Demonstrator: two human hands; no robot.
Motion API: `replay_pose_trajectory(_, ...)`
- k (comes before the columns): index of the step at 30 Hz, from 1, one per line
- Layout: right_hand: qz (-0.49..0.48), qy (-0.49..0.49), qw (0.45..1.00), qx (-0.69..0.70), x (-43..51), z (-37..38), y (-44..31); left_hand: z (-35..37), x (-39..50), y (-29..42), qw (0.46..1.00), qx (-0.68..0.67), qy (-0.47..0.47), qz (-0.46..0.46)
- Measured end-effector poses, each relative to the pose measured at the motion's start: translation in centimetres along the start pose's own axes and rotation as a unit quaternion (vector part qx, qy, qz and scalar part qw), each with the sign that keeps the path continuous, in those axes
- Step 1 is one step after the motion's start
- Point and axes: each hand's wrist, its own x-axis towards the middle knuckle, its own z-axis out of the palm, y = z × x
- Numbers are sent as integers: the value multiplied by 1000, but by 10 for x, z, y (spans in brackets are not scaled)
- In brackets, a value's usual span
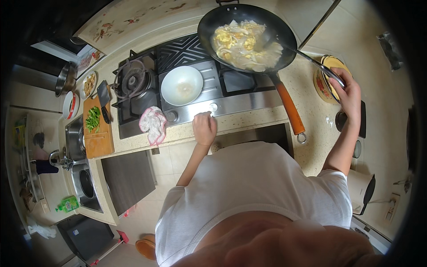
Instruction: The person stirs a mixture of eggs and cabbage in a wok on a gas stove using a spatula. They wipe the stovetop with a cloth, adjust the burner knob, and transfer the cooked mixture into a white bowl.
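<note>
My right hand (348, 88) is closed round the metal handle of a cooking spatula or ladle (312, 60), whose head dips into food in a black wok (288, 25). Pale slices and yellow egg-like pieces (245, 41) lie in the wok with some liquid. The wok's orange handle (289, 106) points toward me, with nothing gripping it. My left hand (204, 128) is at the front edge of the gas stove, by the right control knob (213, 107); its fingertips are partly hidden, so whether they touch the knob is unclear. A white bowl (195, 73) sits on the stove between the burners.
On the left are a pink-edged cloth (153, 125), a cutting board (100, 147) with chopped greens (93, 118) and a cleaver (104, 96), a plate of food (88, 85), a bowl (70, 105) and a double sink (78, 177). A yellow enamel pot (320, 86) stands at the right.
</note>
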Motion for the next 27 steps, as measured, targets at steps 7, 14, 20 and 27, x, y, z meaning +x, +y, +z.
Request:
replay_pose_trajectory(7, 5, -69, 997, -37, -16, 31, 0, 0, -1, -2, 1000, 11, -12, -4)
replay_pose_trajectory(14, 78, -4, 995, 64, -7, 28, 10, -2, 0, -2, 1000, 5, -20, -15)
replay_pose_trajectory(20, 49, 6, 998, -33, 1, 63, 50, 1, 0, 0, 1000, 3, -21, -13)
replay_pose_trajectory(27, 39, -22, 999, 1, 8, 64, 46, 0, -2, -2, 1000, 12, -10, -10)
